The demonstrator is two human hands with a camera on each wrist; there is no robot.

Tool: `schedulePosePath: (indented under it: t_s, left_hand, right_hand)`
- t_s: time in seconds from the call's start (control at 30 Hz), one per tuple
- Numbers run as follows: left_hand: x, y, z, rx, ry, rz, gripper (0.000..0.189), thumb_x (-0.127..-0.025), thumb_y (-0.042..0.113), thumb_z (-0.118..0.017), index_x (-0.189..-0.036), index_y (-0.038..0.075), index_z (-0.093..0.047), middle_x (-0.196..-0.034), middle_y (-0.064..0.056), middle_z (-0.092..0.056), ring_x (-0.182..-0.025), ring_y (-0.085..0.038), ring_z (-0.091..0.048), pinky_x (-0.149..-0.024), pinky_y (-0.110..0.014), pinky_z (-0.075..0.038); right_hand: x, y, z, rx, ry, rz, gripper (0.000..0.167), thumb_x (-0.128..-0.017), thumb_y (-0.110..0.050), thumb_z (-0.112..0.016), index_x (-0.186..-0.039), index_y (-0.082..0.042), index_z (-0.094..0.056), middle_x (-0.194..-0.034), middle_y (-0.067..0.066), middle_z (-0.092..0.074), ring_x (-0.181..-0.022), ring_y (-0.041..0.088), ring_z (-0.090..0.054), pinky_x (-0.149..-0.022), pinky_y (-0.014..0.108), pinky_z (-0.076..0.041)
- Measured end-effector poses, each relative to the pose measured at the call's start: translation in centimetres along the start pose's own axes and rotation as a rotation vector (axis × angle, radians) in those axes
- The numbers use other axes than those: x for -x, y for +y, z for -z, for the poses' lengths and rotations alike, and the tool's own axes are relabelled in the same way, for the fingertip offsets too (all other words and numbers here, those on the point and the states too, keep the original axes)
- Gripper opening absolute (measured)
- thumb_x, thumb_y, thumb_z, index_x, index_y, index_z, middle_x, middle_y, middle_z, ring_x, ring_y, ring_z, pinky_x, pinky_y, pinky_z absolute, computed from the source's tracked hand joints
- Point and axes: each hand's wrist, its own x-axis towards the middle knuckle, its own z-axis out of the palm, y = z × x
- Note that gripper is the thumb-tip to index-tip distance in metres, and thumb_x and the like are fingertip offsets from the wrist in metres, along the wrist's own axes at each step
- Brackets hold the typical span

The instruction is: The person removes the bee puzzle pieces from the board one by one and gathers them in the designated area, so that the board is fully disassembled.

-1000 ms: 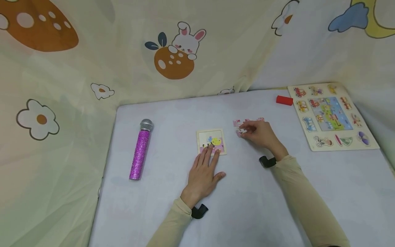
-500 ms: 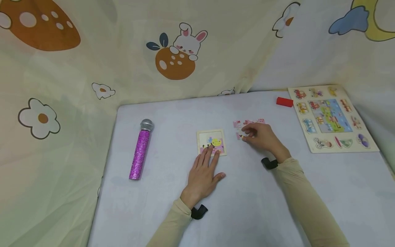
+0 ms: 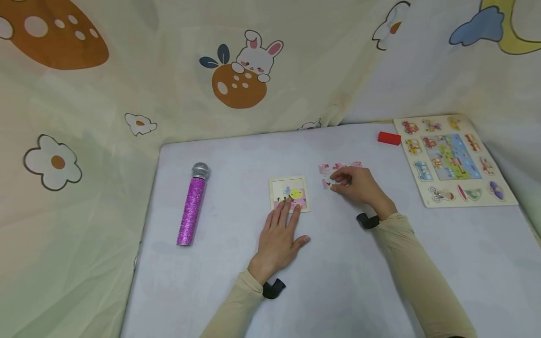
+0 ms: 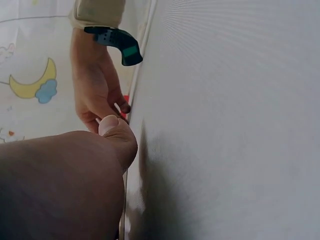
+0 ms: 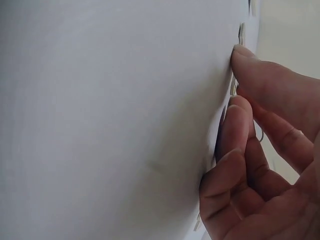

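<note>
My left hand (image 3: 276,241) lies with its fingers straight, the fingertips resting on the lower edge of a small square puzzle tray (image 3: 279,188). Pink and yellow pieces fill the lower part of that tray. To its right, my right hand (image 3: 357,183) reaches down over several loose pink puzzle pieces (image 3: 323,169) and partly hides them. In the right wrist view, a thin puzzle piece (image 5: 233,86) sits between my thumb and forefinger at the table surface. The left wrist view shows the thumb (image 4: 120,135) of my left hand, with my right hand (image 4: 95,90) beyond.
A glittery purple microphone (image 3: 192,209) lies on the left of the white-covered table (image 3: 236,281). At the back right are a red block (image 3: 389,138) and a large picture board (image 3: 452,188). A patterned cloth (image 3: 177,84) hangs behind the table.
My right hand shifts a little among the loose pieces, its thumb and forefinger parting slightly and then drawing closer. The left hand stays on the tray.
</note>
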Motion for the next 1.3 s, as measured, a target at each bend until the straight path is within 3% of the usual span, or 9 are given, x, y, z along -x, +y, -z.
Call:
schedulePosePath:
  t_s: [0.2,0.33,0.43,0.67,0.97,1.3]
  left_hand:
    - [-0.2,0.1,-0.3,-0.026,0.006,0.008,0.088,-0.106,0.063,-0.047,-0.171,0.013,-0.017,-0.180,-0.010,-0.005,-0.166,-0.029,-0.009,-0.134,-0.047,-0.015]
    - [-0.2,0.2,-0.3,-0.028,0.017,0.006,0.090,-0.106,0.062,-0.050,-0.171,0.010,-0.016,-0.180,-0.009,-0.008,-0.166,-0.031,-0.010,-0.133,-0.049,-0.016]
    - [-0.2,0.2,-0.2,-0.024,0.012,0.007,0.090,-0.106,0.062,-0.050,-0.171,0.009,-0.016,-0.180,-0.007,-0.010,-0.166,-0.032,-0.009,-0.133,-0.051,-0.016]
    - [-0.4,0.3,-0.1,-0.038,0.008,-0.001,0.087,-0.107,0.061,-0.048,-0.171,0.011,-0.017,-0.180,-0.006,-0.013,-0.166,-0.032,-0.010,-0.133,-0.051,-0.017]
    - [-0.3,0.2,-0.6,-0.062,0.032,-0.018,0.084,-0.107,0.060,-0.048,-0.170,0.012,-0.021,-0.179,-0.007,-0.017,-0.165,-0.033,-0.013,-0.132,-0.051,-0.018]
    - [-0.3,0.5,-0.1,-0.089,0.015,0.002,0.084,-0.107,0.062,-0.045,-0.171,0.013,-0.021,-0.179,-0.007,-0.017,-0.166,-0.033,-0.014,-0.133,-0.051,-0.018]
  right_hand:
    - [-0.2,-0.4,0.2,-0.006,0.037,0.014,0.027,-0.091,-0.013,-0.085,-0.115,-0.003,-0.078,-0.098,0.013,-0.074,-0.090,0.028,-0.063,-0.080,0.034,-0.050]
    - [-1.0,-1.6,-0.1,-0.045,0.086,0.039,0.022,-0.092,-0.013,-0.083,-0.111,-0.004,-0.079,-0.092,0.011,-0.074,-0.085,0.026,-0.064,-0.076,0.030,-0.050]
    - [-1.7,-2.8,-0.5,-0.079,0.079,0.053,0.020,-0.093,-0.013,-0.082,-0.111,-0.004,-0.079,-0.090,0.011,-0.074,-0.084,0.025,-0.064,-0.073,0.028,-0.051]
    - [-3.6,-5.4,-2.2,-0.104,-0.007,0.116,0.017,-0.093,-0.012,-0.081,-0.108,-0.006,-0.081,-0.092,0.009,-0.076,-0.085,0.023,-0.066,-0.078,0.032,-0.051]
    - [-4.9,-7.1,-4.2,-0.106,-0.190,0.160,0.018,-0.094,-0.011,-0.079,-0.110,-0.005,-0.081,-0.100,0.008,-0.080,-0.082,0.017,-0.065,-0.076,0.030,-0.051]
    - [-5.2,-8.5,-5.2,-0.069,-0.276,0.137,0.013,-0.094,-0.014,-0.076,-0.105,-0.008,-0.081,-0.088,0.003,-0.076,-0.076,0.014,-0.063,-0.072,0.029,-0.050]
